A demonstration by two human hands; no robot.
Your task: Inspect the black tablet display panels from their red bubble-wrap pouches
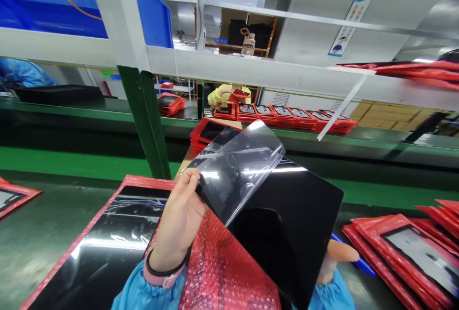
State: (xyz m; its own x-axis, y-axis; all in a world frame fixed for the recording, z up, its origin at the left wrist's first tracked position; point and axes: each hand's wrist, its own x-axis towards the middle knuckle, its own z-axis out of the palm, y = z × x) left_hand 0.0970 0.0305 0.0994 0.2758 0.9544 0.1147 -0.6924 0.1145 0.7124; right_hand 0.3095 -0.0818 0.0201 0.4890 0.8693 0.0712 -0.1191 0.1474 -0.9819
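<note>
A glossy black flat panel (287,224) is tilted up in front of me, with the look of a screen. Over its upper left part curls a clear plastic film (244,171), lifted away from the surface along one edge. My left hand (182,209) pinches the film's left corner between thumb and fingers. At the panel's lower right edge, my right hand (332,260) supports it, thumb sticking out and the other fingers hidden behind. Red bubble wrap (218,262) lies beneath the panel. Left of it, another black panel (118,243) rests on red bubble wrap.
Red bubble-wrap packs (405,252) are stacked at right, beside a blue pen-like object (364,266). More red packs (287,115) line the far bench, where a person in yellow sleeves (218,95) handles one. A green-wrapped post (145,118) stands ahead, left.
</note>
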